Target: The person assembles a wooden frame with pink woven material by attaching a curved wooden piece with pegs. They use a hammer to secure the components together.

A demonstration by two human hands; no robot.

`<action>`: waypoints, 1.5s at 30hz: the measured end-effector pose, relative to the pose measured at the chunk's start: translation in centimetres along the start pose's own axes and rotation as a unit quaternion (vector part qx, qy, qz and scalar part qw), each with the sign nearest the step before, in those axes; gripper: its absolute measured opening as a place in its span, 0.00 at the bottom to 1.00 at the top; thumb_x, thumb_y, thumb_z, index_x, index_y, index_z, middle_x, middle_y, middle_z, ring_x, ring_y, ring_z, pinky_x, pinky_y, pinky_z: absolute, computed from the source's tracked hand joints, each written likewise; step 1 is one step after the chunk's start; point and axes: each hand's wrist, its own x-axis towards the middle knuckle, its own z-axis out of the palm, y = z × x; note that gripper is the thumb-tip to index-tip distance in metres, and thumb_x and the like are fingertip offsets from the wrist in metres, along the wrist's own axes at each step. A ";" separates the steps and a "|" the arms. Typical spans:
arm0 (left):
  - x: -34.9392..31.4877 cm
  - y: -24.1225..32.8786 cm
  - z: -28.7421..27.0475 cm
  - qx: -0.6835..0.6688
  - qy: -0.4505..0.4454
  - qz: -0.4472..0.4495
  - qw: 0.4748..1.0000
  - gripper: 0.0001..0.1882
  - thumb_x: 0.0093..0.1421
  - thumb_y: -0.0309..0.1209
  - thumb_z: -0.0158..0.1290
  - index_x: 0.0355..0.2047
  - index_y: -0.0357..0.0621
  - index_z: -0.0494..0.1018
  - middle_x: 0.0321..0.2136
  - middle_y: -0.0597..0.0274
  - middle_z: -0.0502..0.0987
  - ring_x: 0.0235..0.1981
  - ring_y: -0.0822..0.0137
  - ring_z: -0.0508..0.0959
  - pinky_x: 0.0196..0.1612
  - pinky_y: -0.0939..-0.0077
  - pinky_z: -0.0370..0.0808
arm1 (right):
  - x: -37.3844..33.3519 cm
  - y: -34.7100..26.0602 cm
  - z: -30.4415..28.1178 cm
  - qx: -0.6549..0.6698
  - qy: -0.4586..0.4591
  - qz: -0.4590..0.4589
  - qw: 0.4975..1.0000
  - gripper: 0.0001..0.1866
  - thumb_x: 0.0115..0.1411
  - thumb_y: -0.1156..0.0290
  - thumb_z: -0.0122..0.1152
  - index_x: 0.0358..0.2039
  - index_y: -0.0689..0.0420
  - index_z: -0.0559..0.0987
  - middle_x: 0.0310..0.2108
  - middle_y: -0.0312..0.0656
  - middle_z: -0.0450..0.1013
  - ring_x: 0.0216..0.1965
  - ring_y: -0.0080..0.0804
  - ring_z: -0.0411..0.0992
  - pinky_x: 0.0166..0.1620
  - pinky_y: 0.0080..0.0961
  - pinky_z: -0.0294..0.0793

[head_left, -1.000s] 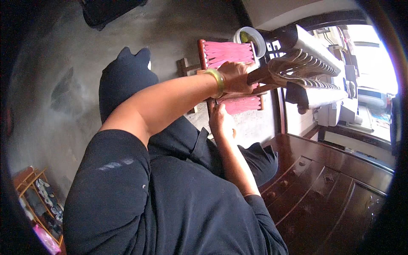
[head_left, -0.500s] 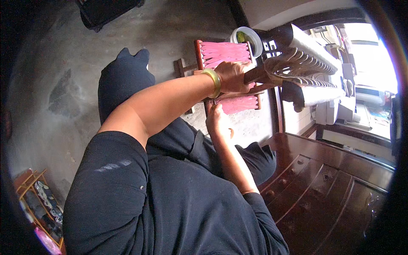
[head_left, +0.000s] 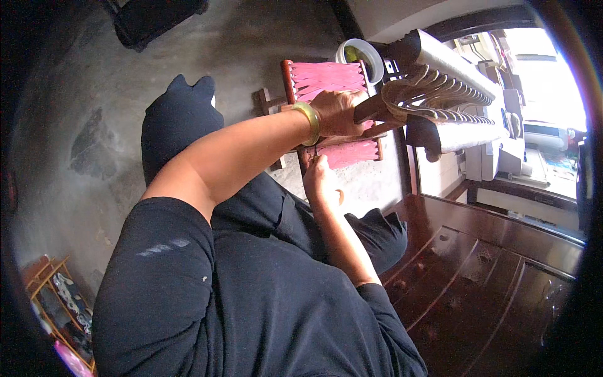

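My left hand (head_left: 339,113), a pale green bangle (head_left: 308,124) at its wrist, is closed round the dark wooden bar (head_left: 369,109) of a frame. That frame carries two pale panels (head_left: 461,139) and a row of curved loops (head_left: 433,78); its exact kind is unclear. Beneath my left hand, pink strips (head_left: 330,79) are woven across a low wooden frame (head_left: 288,81) like a stool's; its middle is hidden. My right hand (head_left: 319,179), lower and nearer, pinches a thin dark piece (head_left: 315,151) against the near corner of the pink weave. What this piece is cannot be made out.
A white bucket (head_left: 379,63) with something green inside stands beyond the pink weave. Dark polished wooden furniture (head_left: 477,276) fills the lower right. At the lower left is a shoe rack (head_left: 53,289), and a black object (head_left: 160,22) lies on the grey floor (head_left: 94,81).
The view has shifted slightly, and the framed piece with its panels sits a little further left and higher at its top. Both hands keep their grips, with hardly any movement.
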 end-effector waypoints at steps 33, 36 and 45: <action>-0.1 0.2 0.0 -0.002 -0.020 -0.024 1.000 0.24 0.47 0.51 0.55 0.37 0.47 0.69 0.34 0.52 0.77 0.37 0.50 0.78 0.40 0.59 0.74 | -0.6 0.6 0.0 -0.129 0.033 -0.156 0.979 0.06 0.57 0.70 0.46 0.33 0.57 0.67 0.23 0.42 0.70 0.24 0.38 0.75 0.25 0.32 0.74; -0.1 0.0 -0.3 0.006 -0.019 -0.029 0.999 0.24 0.46 0.49 0.55 0.38 0.47 0.69 0.34 0.52 0.77 0.37 0.50 0.78 0.40 0.59 0.74 | -1.0 0.4 -1.4 -0.123 0.039 -0.255 0.958 0.10 0.57 0.71 0.45 0.39 0.58 0.67 0.24 0.42 0.70 0.25 0.38 0.74 0.25 0.33 0.74; -0.2 0.6 -0.5 0.003 -0.029 -0.032 0.999 0.24 0.47 0.49 0.55 0.39 0.48 0.69 0.34 0.51 0.77 0.37 0.49 0.78 0.41 0.58 0.74 | -0.1 1.5 -0.4 -0.037 0.039 -0.203 0.978 0.09 0.59 0.66 0.47 0.32 0.59 0.66 0.23 0.52 0.72 0.23 0.51 0.74 0.25 0.44 0.73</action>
